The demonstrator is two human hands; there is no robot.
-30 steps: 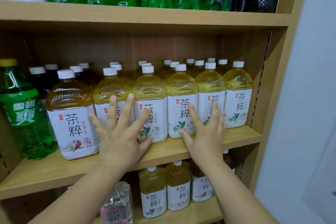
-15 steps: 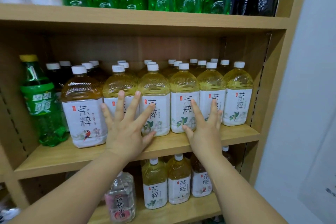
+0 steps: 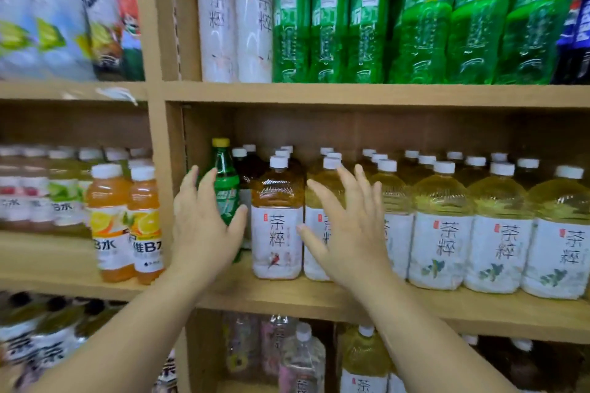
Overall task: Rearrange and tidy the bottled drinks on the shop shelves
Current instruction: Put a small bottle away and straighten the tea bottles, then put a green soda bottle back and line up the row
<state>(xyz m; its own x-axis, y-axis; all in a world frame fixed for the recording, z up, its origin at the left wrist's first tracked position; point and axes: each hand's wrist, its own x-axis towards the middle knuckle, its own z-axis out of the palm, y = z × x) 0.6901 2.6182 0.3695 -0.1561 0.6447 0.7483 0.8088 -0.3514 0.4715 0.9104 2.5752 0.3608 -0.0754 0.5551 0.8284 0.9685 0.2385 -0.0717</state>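
**Desk:** Which step is this?

**Photographer:** Sorting the middle shelf (image 3: 287, 298) of a shop's drinks rack. The left grip (image 3: 204, 226) is spread wide, fingers straight and thumb splayed, framing a lone green soda bottle (image 3: 227, 183). I cannot tell whether skin touches plastic. The right grip (image 3: 348, 233) hovers with fingers fanned, holding nothing, in front of the row of tea bottles (image 3: 442, 226).

**Desk:** Where does the green one stand?

**Photographer:** At the far left end of that shelf, near the wooden side panel (image 3: 166, 169) and just beside a darker tea bottle with a bird on its label (image 3: 277, 226). It looks like the odd one out among the tea.

**Desk:** Its pose?

**Photographer:** Upright, long axis vertical, yellow cap (image 3: 221, 142) pointing up. Its label faces roughly outward, half hidden behind the fingers.

**Desk:** The next move?

**Photographer:** Likely the left fingers close round its body and lift it straight out. It would need to stay vertical to clear the neighbouring bottle, with the right grip steadying the tea row.
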